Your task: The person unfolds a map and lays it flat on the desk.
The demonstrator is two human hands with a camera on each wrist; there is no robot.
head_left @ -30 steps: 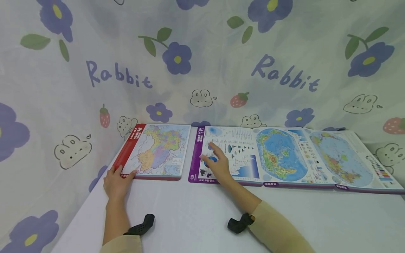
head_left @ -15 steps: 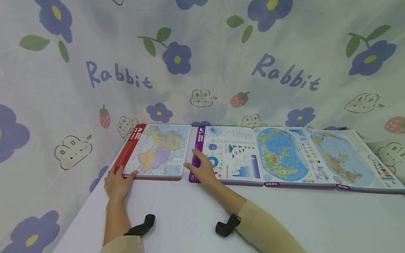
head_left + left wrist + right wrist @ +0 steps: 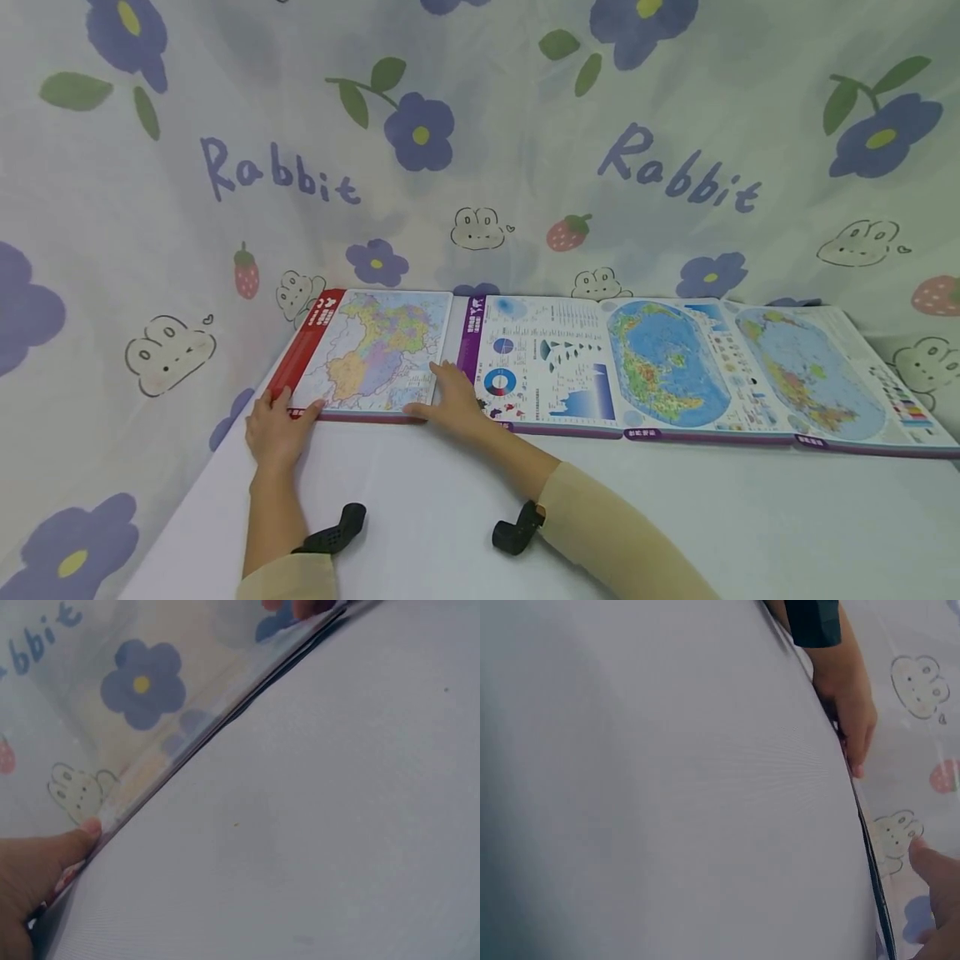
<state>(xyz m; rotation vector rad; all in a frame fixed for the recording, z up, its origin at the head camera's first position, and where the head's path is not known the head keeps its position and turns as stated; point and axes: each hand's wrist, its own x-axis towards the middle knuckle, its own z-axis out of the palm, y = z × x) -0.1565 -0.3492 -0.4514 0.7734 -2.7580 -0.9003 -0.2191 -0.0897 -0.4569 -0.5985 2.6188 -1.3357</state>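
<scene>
A folded map (image 3: 382, 354) with a red left border lies flat at the left of the white table. My left hand (image 3: 276, 429) grips its near left corner, fingers on the red border and thumb at the front edge. In the left wrist view that thumb (image 3: 86, 829) lies on the map's edge. My right hand (image 3: 453, 404) is at the near right corner, thumb and fingers spread apart and overlapping the map's right edge. Beside it, a purple-bordered map (image 3: 543, 358) lies unfolded in several panels; the right hand hides part of its left border.
The purple-bordered map stretches along the back to the right side, with world map panels (image 3: 667, 362) showing. Behind both maps hangs a curtain (image 3: 517, 175) printed with flowers and rabbits. The white table (image 3: 420, 517) runs in front. Each wrist wears a black camera mount (image 3: 517, 529).
My right hand has moved left from over the purple-bordered map to the right edge of the red-bordered folded map. The left hand has stayed at its corner.
</scene>
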